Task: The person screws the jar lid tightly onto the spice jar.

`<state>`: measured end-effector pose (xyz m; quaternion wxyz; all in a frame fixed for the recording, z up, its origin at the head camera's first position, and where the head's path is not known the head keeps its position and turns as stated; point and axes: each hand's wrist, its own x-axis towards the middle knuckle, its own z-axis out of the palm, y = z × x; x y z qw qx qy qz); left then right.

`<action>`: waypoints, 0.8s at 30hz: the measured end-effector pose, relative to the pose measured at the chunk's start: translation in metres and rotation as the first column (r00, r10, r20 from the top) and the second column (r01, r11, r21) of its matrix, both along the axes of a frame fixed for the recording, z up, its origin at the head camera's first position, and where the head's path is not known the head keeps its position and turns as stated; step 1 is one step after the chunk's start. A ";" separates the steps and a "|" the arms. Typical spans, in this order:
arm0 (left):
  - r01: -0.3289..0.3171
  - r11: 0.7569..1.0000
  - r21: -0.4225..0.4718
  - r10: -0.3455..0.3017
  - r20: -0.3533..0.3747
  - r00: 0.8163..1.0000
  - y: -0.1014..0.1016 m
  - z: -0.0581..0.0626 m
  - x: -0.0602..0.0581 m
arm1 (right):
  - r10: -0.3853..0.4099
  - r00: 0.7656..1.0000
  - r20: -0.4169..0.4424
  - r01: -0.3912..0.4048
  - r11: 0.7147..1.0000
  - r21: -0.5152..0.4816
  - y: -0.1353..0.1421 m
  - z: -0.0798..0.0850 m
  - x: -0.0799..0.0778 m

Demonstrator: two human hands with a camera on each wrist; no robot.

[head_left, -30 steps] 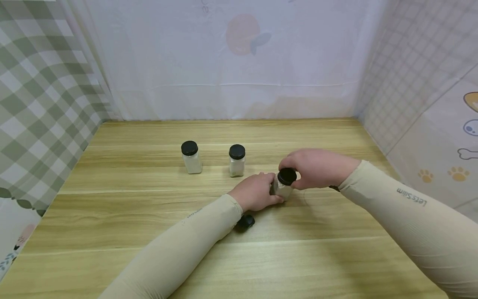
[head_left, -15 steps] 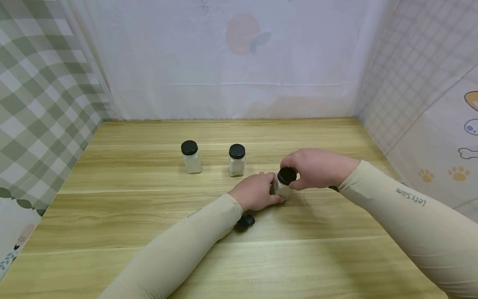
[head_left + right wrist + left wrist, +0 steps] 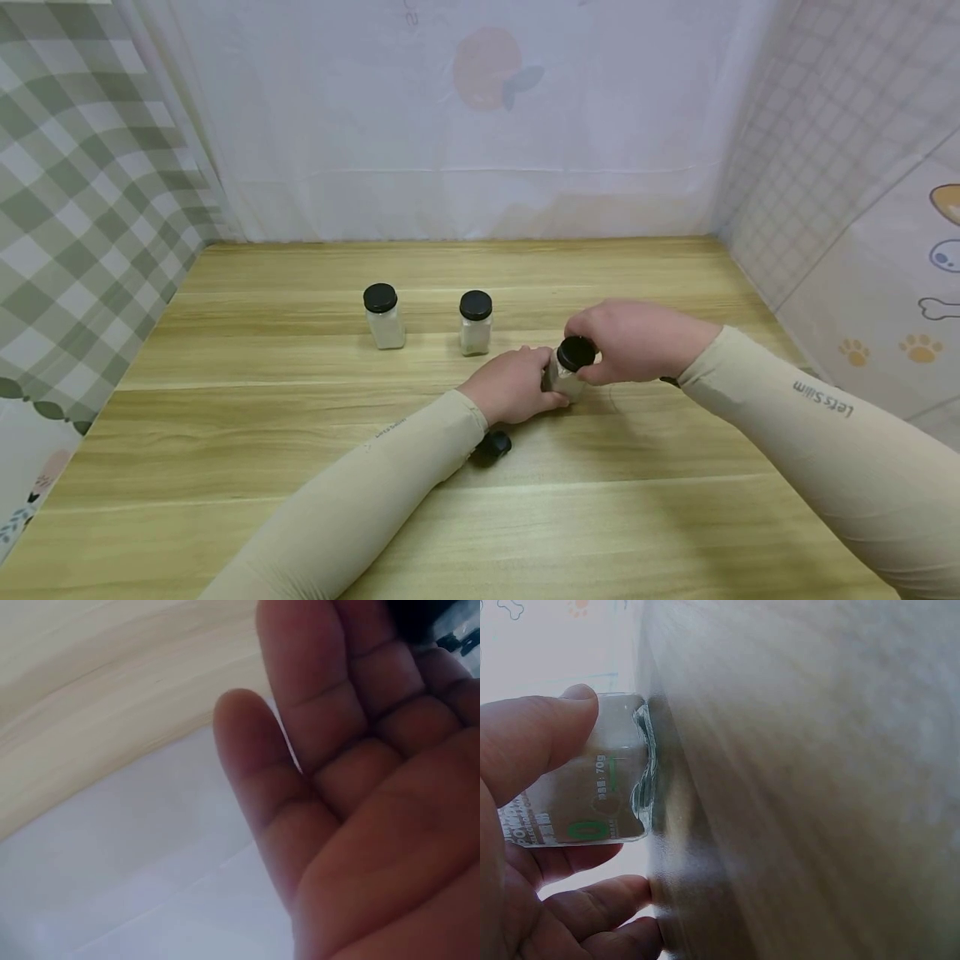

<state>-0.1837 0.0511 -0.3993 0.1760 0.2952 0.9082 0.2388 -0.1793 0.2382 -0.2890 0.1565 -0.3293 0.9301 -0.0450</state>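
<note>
In the head view, my left hand (image 3: 513, 386) grips the body of a small clear glass jar (image 3: 564, 382) from the left. Its thumb lies against one side of the jar (image 3: 619, 787) in the left wrist view, where printed white and green lettering shows, including "70g". Pale brown contents fill much of it. My right hand (image 3: 630, 340) holds the jar's black lid (image 3: 576, 353) between thumb and fingers, from above and the right. The lid sits on the jar's top, and the jar stands on the table. In the right wrist view, the palm hides most of the jar.
Two similar jars with black lids stand farther back on the wooden table (image 3: 300, 450): one at the left (image 3: 386, 321), another in the middle (image 3: 476, 325). A small black object (image 3: 492, 447) shows beside the left wrist. Patterned cloth walls (image 3: 480, 167) border the table.
The fingers and thumb of my right hand have shifted slightly around the black lid. My left hand and the jar have stayed in place, as have the other two jars.
</note>
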 end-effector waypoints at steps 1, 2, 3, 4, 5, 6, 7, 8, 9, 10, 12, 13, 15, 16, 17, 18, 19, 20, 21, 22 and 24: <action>0.001 1.000 -0.005 -0.001 0.000 1.000 0.000 0.000 0.000 | -0.003 1.000 -0.002 0.003 1.000 0.003 0.001 0.000 0.001; 0.001 1.000 -0.006 -0.001 0.000 1.000 0.000 0.000 0.000 | -0.007 1.000 -0.004 0.007 1.000 0.003 0.002 -0.001 0.001; 0.002 1.000 -0.008 -0.002 0.000 1.000 0.000 0.000 0.000 | -0.010 1.000 -0.010 0.010 1.000 0.005 0.003 -0.001 0.002; 0.002 1.000 -0.009 -0.002 -0.002 1.000 0.000 0.000 0.000 | -0.014 1.000 -0.018 0.014 1.000 0.004 0.004 0.000 0.002; 0.003 1.000 -0.011 -0.003 -0.006 1.000 0.000 0.000 0.000 | -0.009 1.000 -0.030 0.009 1.000 -0.002 0.005 0.000 0.003; 0.004 1.000 -0.011 -0.004 -0.009 1.000 0.000 0.000 0.000 | 0.000 0.999 -0.042 0.000 1.000 -0.008 0.006 0.000 0.003; 0.004 1.000 -0.010 -0.004 -0.010 1.000 0.000 0.000 0.000 | 0.012 0.998 -0.055 -0.013 1.000 -0.013 0.007 0.000 0.003; 0.004 1.000 -0.009 -0.004 -0.011 1.000 0.000 0.000 0.000 | 0.030 0.998 -0.062 -0.032 0.999 -0.021 0.007 0.001 0.003; 0.004 1.000 -0.009 -0.004 -0.010 1.000 0.000 0.001 0.000 | 0.051 0.996 -0.068 -0.053 0.998 -0.024 0.007 0.001 0.003; 0.004 1.000 -0.010 -0.004 -0.008 1.000 0.000 0.001 0.000 | 0.065 0.996 -0.068 -0.067 0.997 -0.030 0.007 0.001 0.002; 0.002 1.000 -0.013 -0.002 -0.005 1.000 0.000 0.001 0.000 | 0.085 0.994 -0.061 -0.087 0.996 -0.034 0.005 0.001 0.002; 0.003 1.000 -0.011 -0.003 -0.003 1.000 0.000 0.001 0.000 | 0.088 0.995 -0.054 -0.090 0.995 -0.036 0.004 0.002 0.001; 0.002 1.000 -0.009 -0.002 0.001 1.000 0.000 0.001 0.000 | 0.071 0.997 -0.034 -0.072 0.997 -0.034 0.003 0.002 0.001; 0.001 1.000 -0.009 -0.001 0.001 1.000 0.000 0.001 0.000 | 0.063 0.998 -0.027 -0.063 0.997 -0.033 0.002 0.002 0.001; 0.000 1.000 -0.008 0.000 0.001 1.000 0.000 0.001 0.000 | 0.058 0.998 -0.023 -0.059 0.998 -0.032 0.002 0.002 0.001; 0.000 1.000 -0.006 0.000 0.002 1.000 0.000 0.001 0.000 | 0.055 0.998 -0.019 -0.055 0.998 -0.031 0.002 0.002 0.001; 0.000 1.000 -0.006 0.000 0.002 1.000 0.000 0.001 0.000 | 0.051 0.999 -0.017 -0.052 0.998 -0.030 0.001 0.002 0.000; 0.000 1.000 -0.005 0.000 0.003 1.000 0.000 0.001 -0.001 | 0.048 0.999 -0.016 -0.049 0.998 -0.028 0.001 0.002 0.000; 0.000 1.000 -0.006 0.000 0.002 1.000 0.000 0.000 -0.001 | 0.049 0.999 -0.019 -0.050 0.998 -0.027 0.001 0.001 0.000; 0.000 1.000 -0.006 0.000 0.002 1.000 0.000 0.000 -0.001 | 0.049 0.999 -0.020 -0.050 0.998 -0.028 0.001 0.001 0.000; 0.001 1.000 -0.006 0.000 0.002 1.000 0.000 0.000 -0.001 | 0.051 0.998 -0.023 -0.051 0.998 -0.029 0.001 0.000 0.000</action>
